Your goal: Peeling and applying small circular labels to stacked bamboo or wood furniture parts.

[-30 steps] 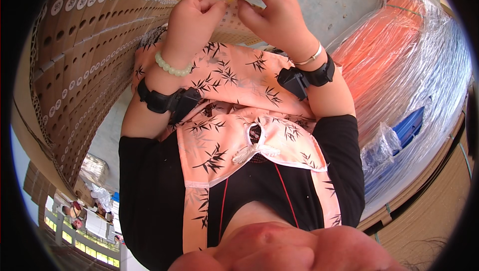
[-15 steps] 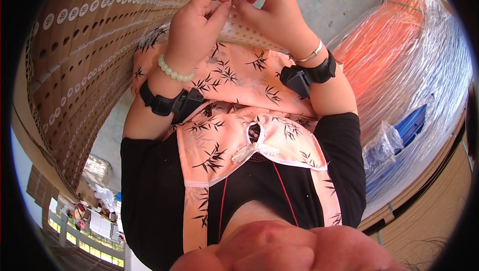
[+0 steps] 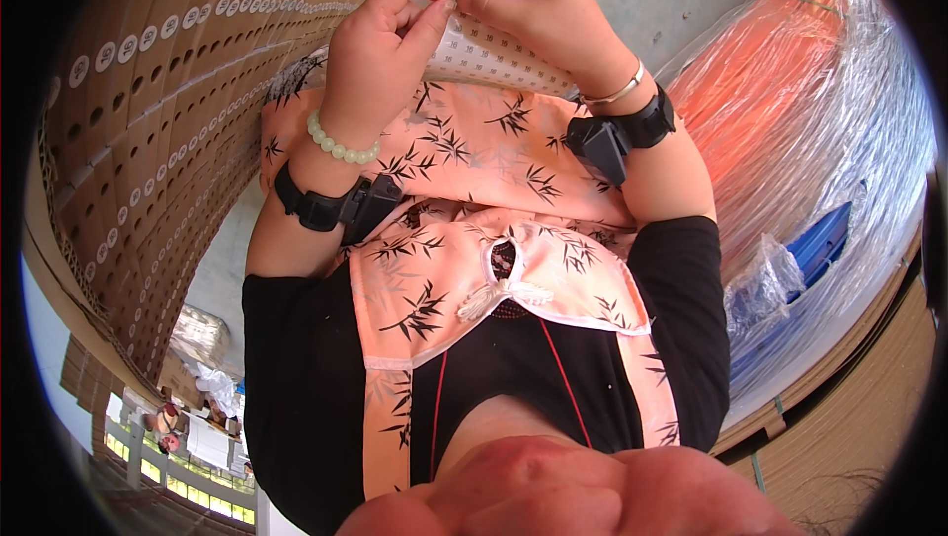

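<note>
At the top middle, my left hand [image 3: 380, 57] has thumb and forefinger pinched together. My right hand [image 3: 533, 8] pinches just beside it, and the fingertips of both nearly meet. Between them shows a small whitish bit [image 3: 452, 0], too tiny to name. Below the hands, over my lap, lies a pale sheet [image 3: 504, 60] with rows of small printed marks; my hands and wrists cover part of it. A peach apron [image 3: 474, 146] with dark bamboo leaves spreads across my lap.
On the left stand tightly stacked brown cardboard boxes [image 3: 148, 92] with punched holes and round white stickers. To the right, orange goods [image 3: 760, 72] and a blue piece [image 3: 820, 240] sit under clear plastic wrap. Flat cardboard [image 3: 849, 398] lies at lower right. A person [image 3: 166, 422] appears far off.
Both hands stay pinched together and have shifted slightly left. The right wrist has turned a little outward, and more of the printed sheet shows beneath.
</note>
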`<state>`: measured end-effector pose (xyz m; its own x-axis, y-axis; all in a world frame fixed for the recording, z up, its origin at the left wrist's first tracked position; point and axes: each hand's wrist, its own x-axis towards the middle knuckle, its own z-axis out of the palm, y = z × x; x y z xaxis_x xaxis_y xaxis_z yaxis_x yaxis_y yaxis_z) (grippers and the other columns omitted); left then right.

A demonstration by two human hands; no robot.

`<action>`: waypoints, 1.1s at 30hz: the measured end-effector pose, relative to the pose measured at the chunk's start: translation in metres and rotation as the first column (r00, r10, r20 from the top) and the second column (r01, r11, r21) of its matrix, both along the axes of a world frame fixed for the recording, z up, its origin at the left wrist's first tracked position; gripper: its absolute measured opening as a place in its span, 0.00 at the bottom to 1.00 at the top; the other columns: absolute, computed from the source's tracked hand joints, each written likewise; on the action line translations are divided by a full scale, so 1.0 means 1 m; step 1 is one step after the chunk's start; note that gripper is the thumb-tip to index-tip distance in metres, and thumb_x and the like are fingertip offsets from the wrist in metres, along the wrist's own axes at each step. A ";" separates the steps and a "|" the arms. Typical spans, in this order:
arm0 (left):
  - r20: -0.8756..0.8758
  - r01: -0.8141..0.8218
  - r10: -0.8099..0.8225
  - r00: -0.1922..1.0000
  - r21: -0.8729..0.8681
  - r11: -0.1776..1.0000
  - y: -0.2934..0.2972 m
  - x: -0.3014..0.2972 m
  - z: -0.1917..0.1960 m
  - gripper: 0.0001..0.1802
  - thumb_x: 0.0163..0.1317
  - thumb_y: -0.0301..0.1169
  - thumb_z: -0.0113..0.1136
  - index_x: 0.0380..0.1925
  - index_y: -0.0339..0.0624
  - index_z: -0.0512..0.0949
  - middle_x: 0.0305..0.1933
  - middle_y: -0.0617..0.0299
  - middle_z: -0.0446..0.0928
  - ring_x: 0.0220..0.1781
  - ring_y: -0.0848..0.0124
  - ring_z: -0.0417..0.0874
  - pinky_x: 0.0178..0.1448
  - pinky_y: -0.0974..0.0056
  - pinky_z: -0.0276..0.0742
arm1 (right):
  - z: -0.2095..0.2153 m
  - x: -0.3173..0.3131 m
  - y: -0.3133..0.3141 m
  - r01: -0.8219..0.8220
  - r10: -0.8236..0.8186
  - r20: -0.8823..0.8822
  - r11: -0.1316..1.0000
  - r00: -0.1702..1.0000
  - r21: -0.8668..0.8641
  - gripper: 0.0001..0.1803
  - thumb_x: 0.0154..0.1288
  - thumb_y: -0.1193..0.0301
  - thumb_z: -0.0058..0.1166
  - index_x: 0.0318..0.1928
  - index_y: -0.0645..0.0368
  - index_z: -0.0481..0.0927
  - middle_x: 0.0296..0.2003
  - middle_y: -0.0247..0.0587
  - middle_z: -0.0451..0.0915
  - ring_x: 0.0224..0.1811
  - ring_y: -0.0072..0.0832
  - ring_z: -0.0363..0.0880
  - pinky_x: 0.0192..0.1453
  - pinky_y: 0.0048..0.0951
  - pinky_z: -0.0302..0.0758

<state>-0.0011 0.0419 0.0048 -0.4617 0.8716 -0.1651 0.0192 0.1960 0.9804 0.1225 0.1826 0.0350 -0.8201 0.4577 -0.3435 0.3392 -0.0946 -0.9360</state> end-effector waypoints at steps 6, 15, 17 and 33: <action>-0.067 -0.003 -0.004 0.998 -0.097 0.995 -0.004 -0.004 0.004 0.08 0.65 0.29 0.62 0.42 0.40 0.79 0.22 0.69 0.78 0.22 0.84 0.69 0.27 0.73 0.66 | -0.002 0.001 0.007 -0.005 0.004 -0.065 1.000 0.998 -0.014 0.01 0.61 0.78 0.54 0.34 0.62 0.77 0.28 0.28 0.76 0.31 0.15 0.73 0.36 0.19 0.72; -0.071 0.143 -0.140 0.988 0.038 0.989 -0.019 -0.005 0.018 0.09 0.64 0.25 0.62 0.44 0.39 0.78 0.26 0.66 0.81 0.27 0.84 0.76 0.33 0.75 0.72 | -0.080 -0.042 0.064 -0.083 0.083 -0.013 0.995 0.996 -0.048 0.03 0.64 0.74 0.52 0.34 0.59 0.77 0.27 0.27 0.76 0.29 0.18 0.73 0.37 0.23 0.73; 0.074 0.025 -0.035 0.997 0.129 0.991 -0.018 -0.004 0.023 0.08 0.64 0.23 0.62 0.43 0.37 0.78 0.30 0.66 0.82 0.30 0.83 0.79 0.36 0.76 0.74 | -0.127 -0.054 0.053 -0.140 0.139 -0.057 0.990 0.989 -0.019 0.03 0.64 0.73 0.53 0.33 0.59 0.77 0.26 0.29 0.77 0.28 0.19 0.72 0.36 0.23 0.72; 0.022 0.169 -0.168 0.986 -0.077 0.983 -0.014 0.002 0.034 0.07 0.64 0.23 0.62 0.41 0.36 0.79 0.28 0.68 0.81 0.30 0.85 0.78 0.34 0.77 0.73 | -0.179 -0.093 -0.005 0.232 -0.211 -0.180 0.967 0.961 0.105 0.07 0.60 0.71 0.57 0.32 0.64 0.79 0.26 0.53 0.80 0.30 0.39 0.80 0.39 0.38 0.76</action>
